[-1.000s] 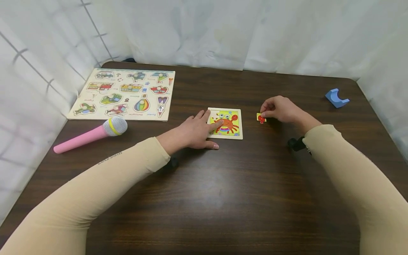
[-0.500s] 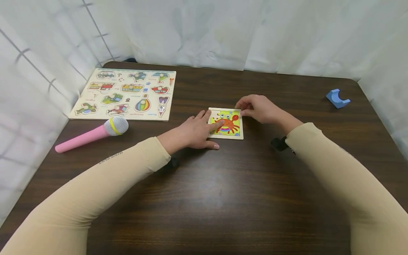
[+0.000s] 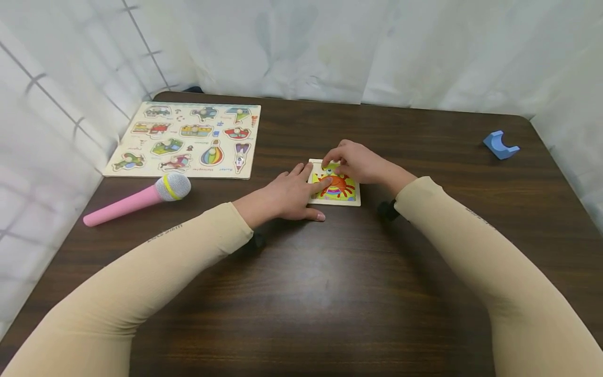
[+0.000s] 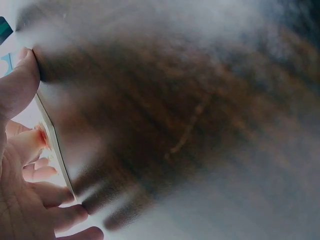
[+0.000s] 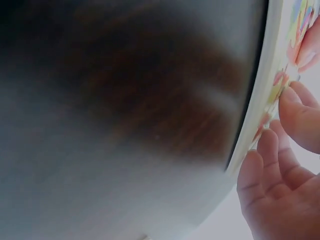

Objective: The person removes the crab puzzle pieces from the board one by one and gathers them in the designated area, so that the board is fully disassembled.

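A small square wooden crab puzzle [image 3: 346, 202] lies in its pale frame on the dark table. My left hand [image 3: 293, 196] rests spread on its left side, index finger on the crab, thumb on the table just in front of the frame. In the left wrist view, left fingertips [image 4: 67, 216] show at the frame's edge. My right hand [image 3: 360, 163] reaches over the puzzle's far side, thumb and index finger bent together at its upper left, pinching the small puzzle piece, which the fingers mostly hide. In the right wrist view, the right thumb [image 5: 299, 117] is close over the puzzle's picture.
A larger knob puzzle board [image 3: 188, 152] with vehicle shapes lies at the back left. In front of it is a pink toy microphone [image 3: 136, 199]. A blue arched block [image 3: 500, 145] sits at the far right. White curtains [image 3: 330, 47] stand behind the table [image 3: 325, 303].
My right hand has carried the red and yellow puzzle piece leftward from the table to the upper left of the crab puzzle. My left hand has stayed on the puzzle.
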`<state>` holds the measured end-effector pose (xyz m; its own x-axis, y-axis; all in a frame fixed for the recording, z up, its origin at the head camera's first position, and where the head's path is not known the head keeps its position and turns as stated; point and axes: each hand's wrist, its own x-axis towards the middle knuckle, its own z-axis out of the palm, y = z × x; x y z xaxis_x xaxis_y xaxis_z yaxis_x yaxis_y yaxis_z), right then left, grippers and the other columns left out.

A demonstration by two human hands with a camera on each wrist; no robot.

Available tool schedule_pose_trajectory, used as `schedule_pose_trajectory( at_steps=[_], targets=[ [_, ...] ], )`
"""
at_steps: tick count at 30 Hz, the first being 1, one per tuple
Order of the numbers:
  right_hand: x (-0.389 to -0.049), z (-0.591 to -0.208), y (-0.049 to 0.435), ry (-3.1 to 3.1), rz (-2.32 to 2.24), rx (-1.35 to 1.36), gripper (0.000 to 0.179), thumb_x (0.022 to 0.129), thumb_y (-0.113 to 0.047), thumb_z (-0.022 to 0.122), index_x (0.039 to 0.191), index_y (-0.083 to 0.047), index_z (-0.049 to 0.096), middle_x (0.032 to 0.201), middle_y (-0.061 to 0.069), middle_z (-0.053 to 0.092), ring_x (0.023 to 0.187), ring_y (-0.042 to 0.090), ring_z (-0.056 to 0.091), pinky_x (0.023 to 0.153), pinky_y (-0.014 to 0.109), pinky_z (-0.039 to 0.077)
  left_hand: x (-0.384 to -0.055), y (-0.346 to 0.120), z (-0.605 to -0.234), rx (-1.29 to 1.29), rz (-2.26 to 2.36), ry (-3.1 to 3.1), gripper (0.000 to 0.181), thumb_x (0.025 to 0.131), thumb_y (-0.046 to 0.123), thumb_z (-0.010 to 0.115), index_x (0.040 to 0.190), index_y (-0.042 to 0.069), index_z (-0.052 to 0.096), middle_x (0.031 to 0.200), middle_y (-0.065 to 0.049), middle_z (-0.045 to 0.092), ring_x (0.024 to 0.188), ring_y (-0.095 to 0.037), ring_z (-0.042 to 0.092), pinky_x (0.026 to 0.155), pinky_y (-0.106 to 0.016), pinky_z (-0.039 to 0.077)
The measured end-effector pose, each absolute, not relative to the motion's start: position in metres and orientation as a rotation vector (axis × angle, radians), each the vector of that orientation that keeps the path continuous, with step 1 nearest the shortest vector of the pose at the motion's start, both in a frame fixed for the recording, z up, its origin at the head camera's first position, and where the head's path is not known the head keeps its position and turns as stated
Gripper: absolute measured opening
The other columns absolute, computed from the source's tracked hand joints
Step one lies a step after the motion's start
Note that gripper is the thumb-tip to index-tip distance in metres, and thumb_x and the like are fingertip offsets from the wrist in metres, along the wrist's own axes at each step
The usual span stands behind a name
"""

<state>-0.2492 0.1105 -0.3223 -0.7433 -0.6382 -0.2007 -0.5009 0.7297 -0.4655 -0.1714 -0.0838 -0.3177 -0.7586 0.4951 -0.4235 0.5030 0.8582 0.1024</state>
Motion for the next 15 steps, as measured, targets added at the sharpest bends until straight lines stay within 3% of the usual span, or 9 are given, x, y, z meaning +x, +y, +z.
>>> schedule_pose_trajectory(
  at_steps=[15],
  targets=[
    [-0.2507,-0.3177,0.1061,2.532,-0.56,-0.881,0.027,0.097,0.004,0.063,0.12,-0.01,0.066,0.129,0.017,0.057,0.124,0.034,0.053,0.109,0.05,0.045,-0.1723,-0.0844,-0.3178,0.741,0.0,2.586,0.092,0.092,0.066,0.061,0.165,0.03,0.019,0.17,-0.027,0.008,0.157,-0.046,0.015,0.121,-0.058,0.03]
  ],
)
